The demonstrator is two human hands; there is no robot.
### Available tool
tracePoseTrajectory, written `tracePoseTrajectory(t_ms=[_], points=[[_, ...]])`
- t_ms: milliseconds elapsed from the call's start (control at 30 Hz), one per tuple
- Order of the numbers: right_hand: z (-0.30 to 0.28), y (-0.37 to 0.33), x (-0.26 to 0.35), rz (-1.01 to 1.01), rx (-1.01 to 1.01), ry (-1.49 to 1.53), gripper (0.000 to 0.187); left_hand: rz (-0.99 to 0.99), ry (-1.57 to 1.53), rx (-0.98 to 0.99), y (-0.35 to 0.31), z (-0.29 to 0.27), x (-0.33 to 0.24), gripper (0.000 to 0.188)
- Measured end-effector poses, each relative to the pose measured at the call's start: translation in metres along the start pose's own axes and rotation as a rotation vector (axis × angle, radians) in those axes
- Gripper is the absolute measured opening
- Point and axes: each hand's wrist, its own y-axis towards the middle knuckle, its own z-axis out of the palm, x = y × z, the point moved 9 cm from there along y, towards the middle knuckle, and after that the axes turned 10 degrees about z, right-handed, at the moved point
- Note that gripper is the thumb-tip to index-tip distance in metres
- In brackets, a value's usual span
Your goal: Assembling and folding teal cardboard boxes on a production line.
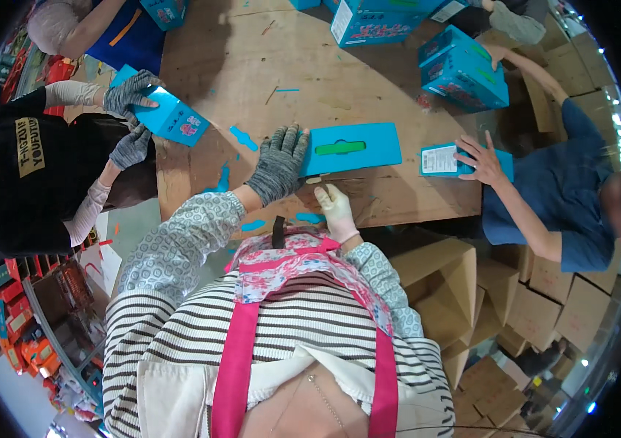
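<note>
In the head view, the person's left hand [279, 164], in a grey knitted glove, lies flat against the left end of a bright blue rectangular cardboard box [380, 153]. Its fingers are stretched out and only slightly spread, pointing away from the body, with the side nearest the box touching its edge. The box lies on the bare brown wooden table [252, 73], near the edge closest to the person, its long side running left to right. A slim green plastic handle [339, 147] is set in its upward face. The person's right hand [337, 213], in a white glove, is at the table's near edge, just below the box's lower left corner. Its fingers are bent and close together; whether they pinch anything cannot be told.

Around the left hand lie 4 flat blue cut-out scraps: 1 scrap [243, 138] beyond the wrist, 1 to its left and 2 along the table's near edge. At the left, a co-worker in grey gloves grips a tilted blue carton [171, 117] with the upper hand, while the lower hand is close beneath it. At the right, another co-worker rests a bare hand with spread fingers on a blue package with a white label [438, 159], the other hand touching a larger blue box with green handles [464, 69]. Open brown cardboard cartons [438, 277] stand below the table's right side
</note>
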Motion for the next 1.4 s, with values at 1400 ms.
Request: tracePoseTrajectory(t_ms=[1400], points=[[0.035,0.004,0.09,0.206,0.488,0.192,0.028,0.09,0.073,0.118,0.014,-0.003,-0.006,0.085]])
